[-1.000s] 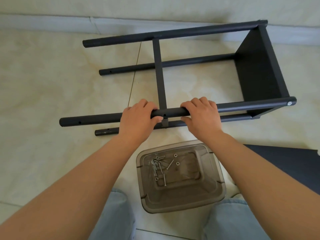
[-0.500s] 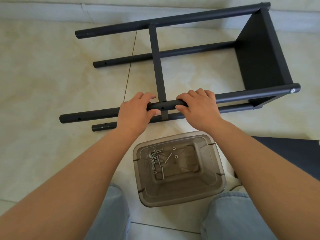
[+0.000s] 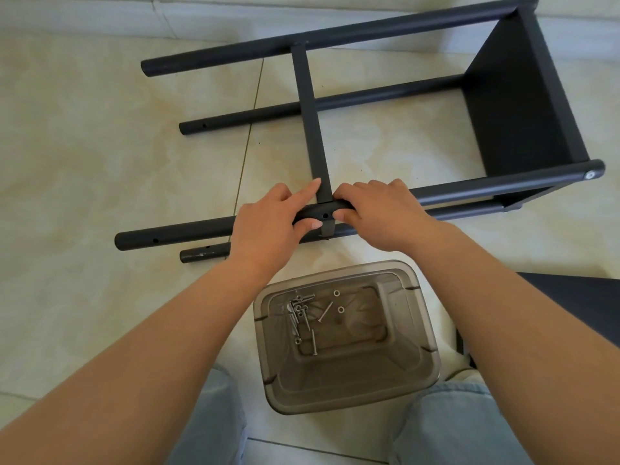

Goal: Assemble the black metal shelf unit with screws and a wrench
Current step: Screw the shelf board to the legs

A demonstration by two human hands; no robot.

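nearest of all are the person's knees in pale blue jeans [image 3: 214, 417], and between them on the tiled floor [image 3: 84, 169] sits a smoky clear plastic tub [image 3: 416, 350]. in its sunken bottom lies a small heap of long silver screws [image 3: 298, 313] toward the left side, with one screw apart and slanting, and a few loose washers [image 3: 336, 293] beside them. no label or print shows on the tub. to the right of it a dark flat panel [image 3: 570, 297] lies on the floor, cut off by the edge of view.

just past the tub both forearms reach out to the black shelf frame [image 3: 523, 105], which lies on its side on the tiles. the left hand [image 3: 268, 226] wraps the near top tube [image 3: 174, 234] with its thumb curled under; its forefinger stretches straight out and touches the crossbar [image 3: 310, 115] where that meets the tube. the right hand [image 3: 382, 213] grips the same tube just to the right of the joint, fingers curled over the top and thumb tucked beneath. a small screw hole shows in the tube between the two thumbs.

a lower tube [image 3: 201, 255] runs beneath the hands, its open end poking out at the left. farther on, two more tubes run across to the solid black shelf panel at the right end, where a silver bolt head [image 3: 589, 175] shows on the near tube's end. beyond the frame a pale baseboard [image 3: 100, 15] lines the wall. i can read no writing anywhere.
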